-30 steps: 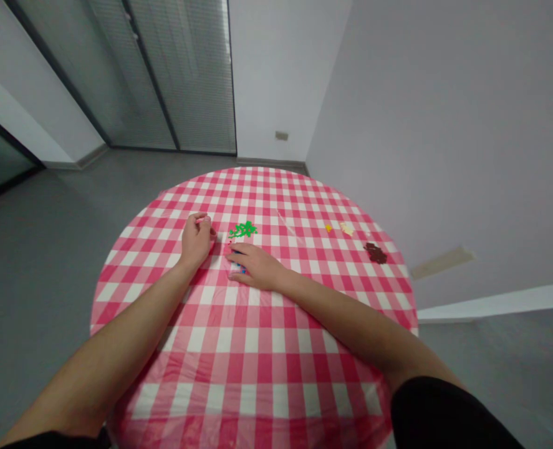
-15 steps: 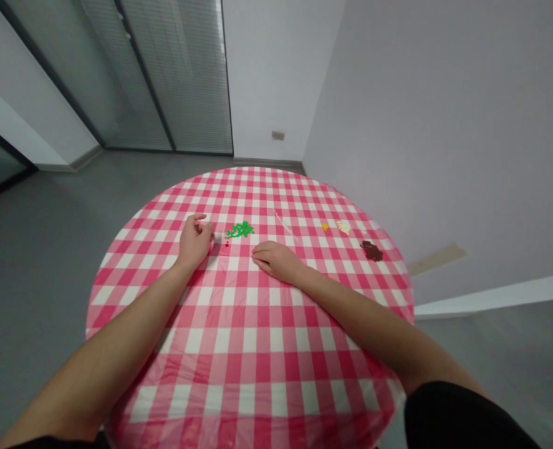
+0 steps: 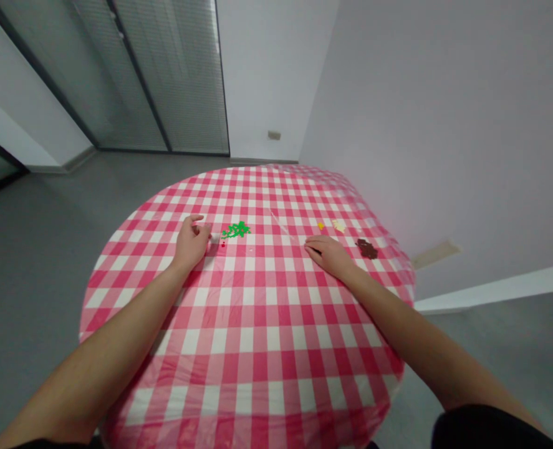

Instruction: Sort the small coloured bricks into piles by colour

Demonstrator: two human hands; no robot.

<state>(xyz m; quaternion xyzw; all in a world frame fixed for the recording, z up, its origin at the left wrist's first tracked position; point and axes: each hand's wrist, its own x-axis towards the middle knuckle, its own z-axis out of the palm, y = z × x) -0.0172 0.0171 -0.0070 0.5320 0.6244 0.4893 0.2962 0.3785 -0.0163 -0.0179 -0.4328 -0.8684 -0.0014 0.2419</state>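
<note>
Left fingers (image 3: 204, 229): half curled, tips gathered toward the palm and resting at the cloth, with the left thumb (image 3: 192, 219) lifting clear of them; whether they are pinching anything small cannot be told. Left hand (image 3: 191, 245): palm down, resting just beside the small red specks (image 3: 222, 244) and near the loose heap of small green pieces (image 3: 235, 230), not touching the heap. Right fingers (image 3: 312, 245): lying nearly flat and loosely spread, holding nothing visible. Right hand (image 3: 328, 256): palm down, resting near the yellow piece (image 3: 321, 226), the cream piece (image 3: 338, 226) and the dark brown cluster (image 3: 366, 249), touching none of them. Pieces: all are lying in a loose row across the far half of the desk, with the green heap and red specks between the hands' reach on the left and the other three on the right; their exact kind is too small to tell. Surface: a pink-and-white gingham cloth (image 3: 252, 349) is covering a round desk (image 3: 388, 337). Surroundings: black sleeves (image 3: 486, 430) are showing at the lower edge, a grey floor (image 3: 33, 249) is spreading around the desk, and a glass partition with blinds (image 3: 182, 75) and a pale wall (image 3: 398, 125) with a socket plate (image 3: 274, 135) are standing beyond.
</note>
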